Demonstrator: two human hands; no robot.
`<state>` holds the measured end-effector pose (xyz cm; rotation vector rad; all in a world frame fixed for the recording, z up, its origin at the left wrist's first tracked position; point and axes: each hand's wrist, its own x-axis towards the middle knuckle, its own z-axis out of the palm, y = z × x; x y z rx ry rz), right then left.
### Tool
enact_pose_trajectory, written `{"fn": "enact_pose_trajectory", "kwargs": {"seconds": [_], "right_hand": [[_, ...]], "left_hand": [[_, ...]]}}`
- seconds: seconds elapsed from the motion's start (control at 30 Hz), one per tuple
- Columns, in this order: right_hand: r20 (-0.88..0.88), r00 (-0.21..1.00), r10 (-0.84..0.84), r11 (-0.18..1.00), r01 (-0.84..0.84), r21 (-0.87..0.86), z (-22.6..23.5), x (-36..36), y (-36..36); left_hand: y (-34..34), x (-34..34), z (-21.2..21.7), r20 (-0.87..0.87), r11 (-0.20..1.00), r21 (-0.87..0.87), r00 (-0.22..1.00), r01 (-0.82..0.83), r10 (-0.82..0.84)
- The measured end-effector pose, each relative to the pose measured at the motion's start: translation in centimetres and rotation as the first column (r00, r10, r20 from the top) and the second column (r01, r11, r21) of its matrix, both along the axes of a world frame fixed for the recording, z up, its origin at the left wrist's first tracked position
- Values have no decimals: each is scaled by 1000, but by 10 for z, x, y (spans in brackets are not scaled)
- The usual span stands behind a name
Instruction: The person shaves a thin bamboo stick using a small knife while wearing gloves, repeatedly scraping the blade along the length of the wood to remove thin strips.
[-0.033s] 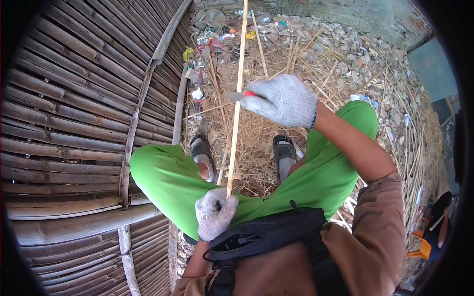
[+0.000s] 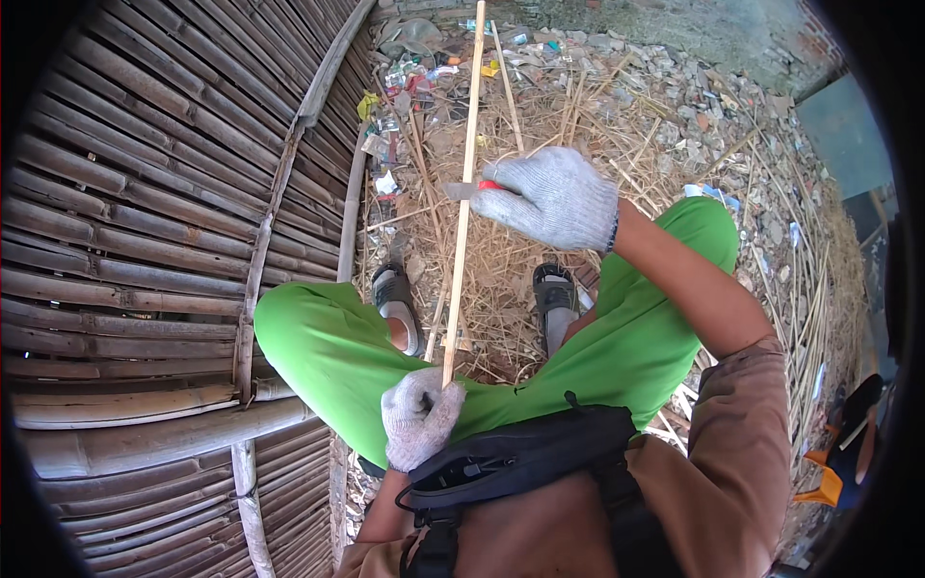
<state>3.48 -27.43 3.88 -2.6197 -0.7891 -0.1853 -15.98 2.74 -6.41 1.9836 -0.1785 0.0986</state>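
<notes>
A long pale bamboo strip rises from my lap and points away from me over the ground. My left hand, in a whitish knit glove, is closed round its near end. Farther along, my right hand, gloved the same way, grips a knife by its red handle. The short blade lies across the strip and appears to touch it. Most of the handle is hidden inside my right fist.
A wall of bamboo slats runs along my left. Ahead, shavings and thin strips cover the ground, with scattered litter and rubble. Longer strips lie at the right, near an orange object. A dark waist bag rests on my lap.
The bamboo strip's far end has shifted very slightly toward me and tipped a little. Both hands keep nearly the same places and grips.
</notes>
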Motion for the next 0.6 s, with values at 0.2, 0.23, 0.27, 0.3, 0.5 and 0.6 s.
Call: {"fn": "enact_pose_trajectory", "kwargs": {"seconds": [0.2,0.23,0.27,0.3,0.5,0.6], "right_hand": [[156,988,-9,998,18,-54,4,37,-18],[138,988,-76,993,87,-75,9,50,-19],[122,982,-145,983,158,-97,15,65,-21],[157,963,-220,972,230,-46,24,80,-34],[192,778,-598,796,549,255,41,172,-149],[-8,868,-496,815,469,340,26,144,-95]], "left_hand": [[-4,2,11,-90,1000,4,996,-4,5],[-3,0,12,-149,999,-12,988,-37,34],[-2,-1,11,-144,999,-9,989,-42,40],[-1,-4,9,-104,999,-30,995,-11,7],[-6,2,13,-254,976,-217,966,-3,-53],[-16,33,27,-367,935,-338,930,-111,-22]]}}
